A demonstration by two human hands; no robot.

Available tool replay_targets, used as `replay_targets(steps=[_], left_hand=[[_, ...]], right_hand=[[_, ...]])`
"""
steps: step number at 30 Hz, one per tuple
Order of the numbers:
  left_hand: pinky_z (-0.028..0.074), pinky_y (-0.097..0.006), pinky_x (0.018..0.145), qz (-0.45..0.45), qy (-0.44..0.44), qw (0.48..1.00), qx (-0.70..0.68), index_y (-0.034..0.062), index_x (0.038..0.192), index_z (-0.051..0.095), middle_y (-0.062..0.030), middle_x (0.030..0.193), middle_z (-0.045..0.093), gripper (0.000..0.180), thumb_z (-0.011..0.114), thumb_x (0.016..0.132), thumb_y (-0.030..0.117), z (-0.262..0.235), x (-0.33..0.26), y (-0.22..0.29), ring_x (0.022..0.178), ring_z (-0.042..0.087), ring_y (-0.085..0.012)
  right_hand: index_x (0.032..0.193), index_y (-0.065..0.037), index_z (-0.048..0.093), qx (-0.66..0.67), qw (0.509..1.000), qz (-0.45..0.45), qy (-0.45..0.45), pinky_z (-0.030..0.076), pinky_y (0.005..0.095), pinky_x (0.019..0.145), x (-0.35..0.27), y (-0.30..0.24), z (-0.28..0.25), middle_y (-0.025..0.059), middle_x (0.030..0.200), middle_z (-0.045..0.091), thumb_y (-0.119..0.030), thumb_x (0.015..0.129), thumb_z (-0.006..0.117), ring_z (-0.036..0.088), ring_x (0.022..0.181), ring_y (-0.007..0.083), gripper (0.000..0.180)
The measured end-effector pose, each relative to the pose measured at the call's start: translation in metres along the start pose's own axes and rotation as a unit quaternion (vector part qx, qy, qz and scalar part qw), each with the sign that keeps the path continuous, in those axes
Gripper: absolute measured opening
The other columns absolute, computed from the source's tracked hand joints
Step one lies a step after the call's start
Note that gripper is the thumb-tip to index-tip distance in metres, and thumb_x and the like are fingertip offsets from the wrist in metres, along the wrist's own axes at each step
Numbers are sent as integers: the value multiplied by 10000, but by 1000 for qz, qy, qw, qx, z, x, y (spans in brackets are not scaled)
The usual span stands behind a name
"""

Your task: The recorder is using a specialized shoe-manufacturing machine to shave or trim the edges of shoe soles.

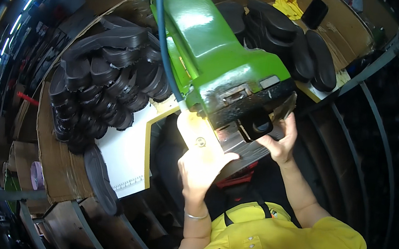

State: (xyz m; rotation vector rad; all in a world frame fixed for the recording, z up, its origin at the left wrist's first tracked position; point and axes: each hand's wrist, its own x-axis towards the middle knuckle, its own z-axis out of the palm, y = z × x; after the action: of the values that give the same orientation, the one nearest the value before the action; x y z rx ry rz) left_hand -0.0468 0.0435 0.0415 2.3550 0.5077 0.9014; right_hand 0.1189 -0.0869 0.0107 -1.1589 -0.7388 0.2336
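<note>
A dark grey shoe sole point(254, 154) is held up under the head of a green machine point(235, 74). My left hand point(202, 168) grips the sole's near left end, thumb along its edge, beside a bright lamp point(200, 135) that washes out part of the fingers. At the sole's right end my right hand point(283, 141) is closed round it, with the thumb on the near side. A black guard with a round opening point(260, 127) sits between the hands and hides the middle of the sole.
Many dark soles with ragged edges are piled point(111, 74) at the left. A single sole point(102, 177) lies by the white tabletop point(128, 158). More soles point(300, 52) and a yellow cloth point(289, 3) are at the back right. Cardboard walls point(61, 172) and metal bars point(354, 118) surround the bench.
</note>
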Motion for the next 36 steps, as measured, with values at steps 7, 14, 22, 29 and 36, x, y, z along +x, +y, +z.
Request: replay_targets(steps=[7,14,22,29,36], left_hand=[[503,-304,637,-102,-54,993,-14,23,913,635,-48,746,648,513,905,603,330,-7,3,-13,633,615,-192],[501,-296,586,-188,-21,981,-32,10,747,647,-108,671,658,346,890,563,175,-24,-33,-35,587,638,-190],[437,-209,587,-262,65,951,-152,18,825,593,12,720,603,204,788,764,19,27,-106,-42,614,504,-45],[464,-229,616,-293,91,903,-300,-32,937,578,-17,790,594,272,790,780,34,62,-130,-23,657,531,-81],[493,-313,630,-175,64,969,-161,-1,920,605,-90,797,617,354,852,692,110,62,-119,-20,677,599,-239]], right_hand=[[1273,29,374,-25,999,32,-16,478,319,880,-3,-1,9,149,1069,615,-31,732,751,609,982,191,662],[1330,28,289,-93,995,-24,-36,485,331,885,-25,8,40,144,1161,505,-53,683,832,575,1019,196,848],[1475,16,108,-127,990,-43,-38,429,339,916,-42,34,48,81,1032,439,-126,590,905,519,972,186,1199],[1476,-2,115,-55,997,-53,-21,449,324,860,-51,46,58,76,1028,439,-100,554,914,510,944,180,1224],[1428,-9,259,-24,1000,-15,-8,478,332,873,-61,32,28,100,1124,503,-135,613,907,567,981,188,1048]])
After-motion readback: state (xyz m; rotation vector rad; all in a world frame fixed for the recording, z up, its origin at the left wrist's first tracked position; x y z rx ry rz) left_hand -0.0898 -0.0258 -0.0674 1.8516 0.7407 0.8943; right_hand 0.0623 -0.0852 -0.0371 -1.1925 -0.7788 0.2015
